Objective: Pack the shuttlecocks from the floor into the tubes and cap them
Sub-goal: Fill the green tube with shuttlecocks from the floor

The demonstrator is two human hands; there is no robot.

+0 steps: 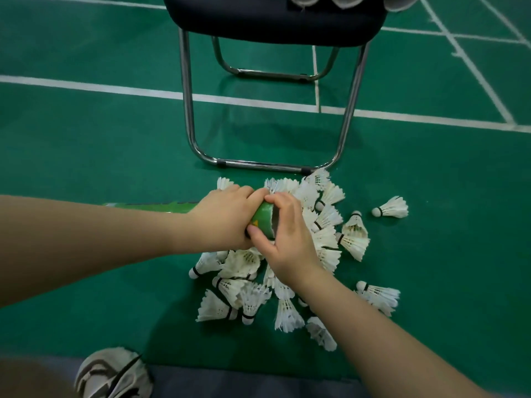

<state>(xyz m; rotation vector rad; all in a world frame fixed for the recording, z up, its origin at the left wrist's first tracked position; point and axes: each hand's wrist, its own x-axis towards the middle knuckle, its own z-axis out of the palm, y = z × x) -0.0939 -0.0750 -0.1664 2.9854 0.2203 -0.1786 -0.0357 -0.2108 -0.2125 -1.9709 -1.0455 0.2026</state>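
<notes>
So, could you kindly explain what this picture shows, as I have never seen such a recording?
There is no machine here: a person wears a camera on the head, so you look down along their own arms. The left hand grips a green tube near its open end. The right hand curls over that mouth, thumb and finger on the rim; whether it pushes anything in is hidden. Below the hands, white shuttlecocks lie in a heap on the green floor, a few scattered apart. Behind stands a chair with a metal frame, and a shoe shows at the bottom edge.
</notes>
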